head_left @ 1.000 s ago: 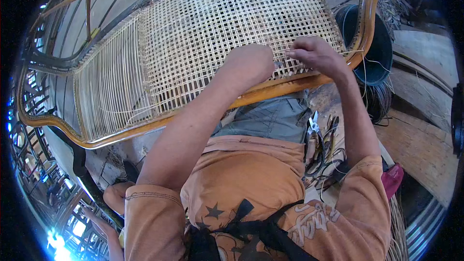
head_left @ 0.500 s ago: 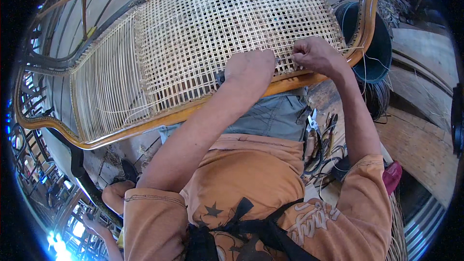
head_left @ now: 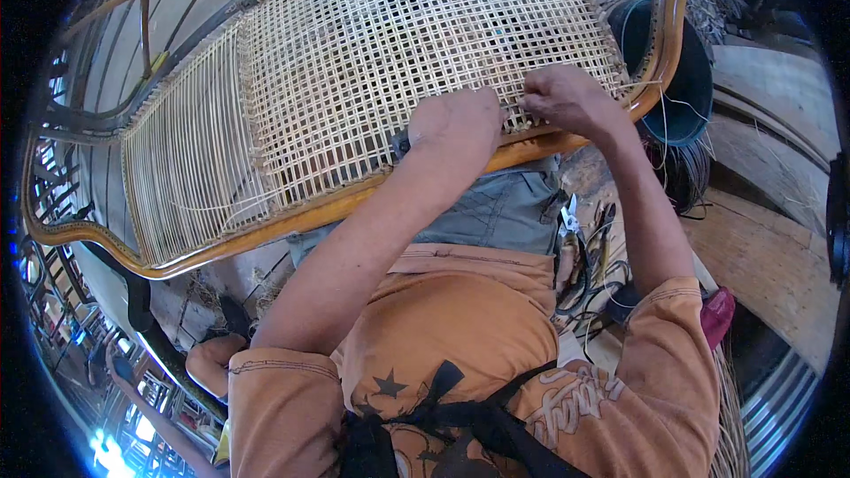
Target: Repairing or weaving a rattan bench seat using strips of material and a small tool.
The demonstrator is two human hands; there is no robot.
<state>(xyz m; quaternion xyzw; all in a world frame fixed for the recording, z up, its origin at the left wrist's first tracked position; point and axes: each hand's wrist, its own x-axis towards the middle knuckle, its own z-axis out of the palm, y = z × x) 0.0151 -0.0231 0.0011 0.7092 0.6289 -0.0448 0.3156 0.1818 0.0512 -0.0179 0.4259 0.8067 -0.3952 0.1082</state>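
Note:
A woven cane panel point(head_left: 381, 62) with an open square grid fills a curved, varnished wooden frame point(head_left: 522, 152) across my lap. My left hand point(head_left: 456, 124) is closed above the near edge of the weave. The end of a dark-handled tool point(head_left: 401, 143) pokes out beside its wrist; most of the tool is hidden in the fist. Just to the right, my right hand point(head_left: 567, 99) has its fingers curled together over the cane close to the near rail. What those fingers pinch cannot be made out. Loose pale strands point(head_left: 651, 84) stick out at the right corner.
Pliers point(head_left: 569, 217) and other hand tools lie at my right side. A dark green bucket point(head_left: 677, 97) stands beyond the frame's right end, near wooden boards point(head_left: 761, 257). At lower left, another person's arm point(head_left: 159, 420) shows among dark chair frames.
My right hand has shifted slightly left, nearer my left hand, which stays almost in place. The panel sits a little farther left in view. The other person's arm at lower left has moved.

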